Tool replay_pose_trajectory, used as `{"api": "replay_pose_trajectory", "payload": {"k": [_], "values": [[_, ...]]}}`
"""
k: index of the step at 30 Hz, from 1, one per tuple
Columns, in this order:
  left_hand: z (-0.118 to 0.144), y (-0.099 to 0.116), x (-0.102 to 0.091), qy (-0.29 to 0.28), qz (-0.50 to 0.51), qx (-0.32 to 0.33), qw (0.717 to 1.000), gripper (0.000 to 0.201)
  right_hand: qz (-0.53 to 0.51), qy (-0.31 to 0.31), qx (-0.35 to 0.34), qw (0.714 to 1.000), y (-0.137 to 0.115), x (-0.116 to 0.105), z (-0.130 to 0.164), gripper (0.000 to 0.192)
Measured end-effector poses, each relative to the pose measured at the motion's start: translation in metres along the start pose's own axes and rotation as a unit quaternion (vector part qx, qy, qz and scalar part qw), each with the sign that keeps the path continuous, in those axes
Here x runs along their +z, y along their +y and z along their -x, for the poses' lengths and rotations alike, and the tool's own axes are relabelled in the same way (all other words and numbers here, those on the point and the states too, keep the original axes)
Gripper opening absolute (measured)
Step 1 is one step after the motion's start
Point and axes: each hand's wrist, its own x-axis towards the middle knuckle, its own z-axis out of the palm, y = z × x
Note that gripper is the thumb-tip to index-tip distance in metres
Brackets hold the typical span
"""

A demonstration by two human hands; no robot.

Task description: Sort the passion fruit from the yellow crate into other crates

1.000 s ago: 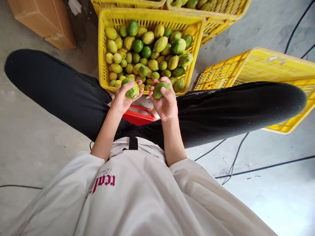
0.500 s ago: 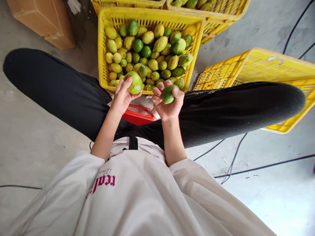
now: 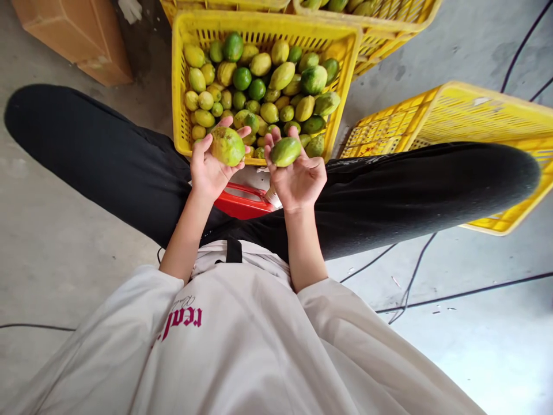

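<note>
My left hand [image 3: 210,174] holds a large yellow-green lemon [image 3: 228,146] with darker blotches, cradled between thumb and fingers with the palm turned up. A smaller green lemon [image 3: 286,152] lies on the raised fingers of my right hand [image 3: 299,180], whose thumb is apart from it. Both hands are over the near rim of a yellow slatted plastic crate [image 3: 263,23]. Many green and yellow lemons [image 3: 282,76] fill its bottom, a few of them hidden behind my fingers.
More yellow crates [image 3: 397,17] with fruit stand behind. Another yellow crate [image 3: 470,109] lies tilted at the right, partly behind my leg. A cardboard box [image 3: 82,37] is at the upper left, a red plastic object [image 3: 239,206] between my legs. Black cables [image 3: 466,293] cross the floor.
Both palms have turned further up and the fingers have loosened. Each lemon has rolled over, showing another side; the right one has shifted left onto the fingertips.
</note>
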Motion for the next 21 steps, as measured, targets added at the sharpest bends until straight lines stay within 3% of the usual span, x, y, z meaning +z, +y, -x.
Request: {"api": "replay_pose_trajectory", "payload": {"k": [6, 14, 18, 21], "values": [[-0.004, -0.005, -0.002, -0.002, 0.011, 0.0, 1.0, 0.041, 0.004, 0.026, 0.004, 1.0, 0.0, -0.002, 0.001, 0.022], [-0.007, -0.007, -0.003, 0.062, 0.053, 0.032, 0.996, 0.03, -0.012, -0.058, 0.016, 0.998, 0.004, -0.022, -0.004, 0.033], [-0.008, -0.007, -0.005, 0.054, 0.042, 0.04, 0.997, 0.023, 0.001, -0.022, 0.003, 1.0, 0.004, -0.013, -0.002, 0.024], [-0.007, -0.005, -0.005, 0.037, 0.034, 0.049, 0.998, 0.03, 0.004, 0.006, 0.008, 1.0, 0.001, -0.005, 0.0, 0.022]]}}
